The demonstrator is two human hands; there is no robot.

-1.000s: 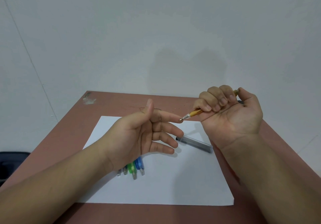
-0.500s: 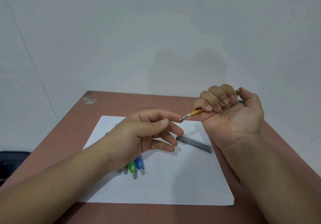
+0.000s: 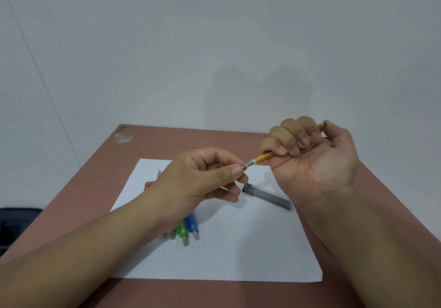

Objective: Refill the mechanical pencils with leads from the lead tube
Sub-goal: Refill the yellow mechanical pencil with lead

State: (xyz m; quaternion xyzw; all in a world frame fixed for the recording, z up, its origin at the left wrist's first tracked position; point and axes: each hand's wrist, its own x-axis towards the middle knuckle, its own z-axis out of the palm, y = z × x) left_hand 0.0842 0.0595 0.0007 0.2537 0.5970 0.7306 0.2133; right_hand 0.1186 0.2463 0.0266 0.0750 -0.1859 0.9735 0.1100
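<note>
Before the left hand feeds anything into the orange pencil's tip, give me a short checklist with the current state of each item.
1. Right hand has a firm grip on the orange pencil: ok, fingers wrapped round the barrel.
2. Thumb on the push button at the pencil's rear end: ok, it sits against it.
3. Left hand fingertips meet the metal tip: ok, thumb and forefinger pinch right at it.
4. A lead is between those fingertips: cannot tell, too thin to see.
5. Lead tube within reach: ok, lying on the white paper.
6. Other pencils out of the way: ok, lying on the paper under the left wrist.
</note>
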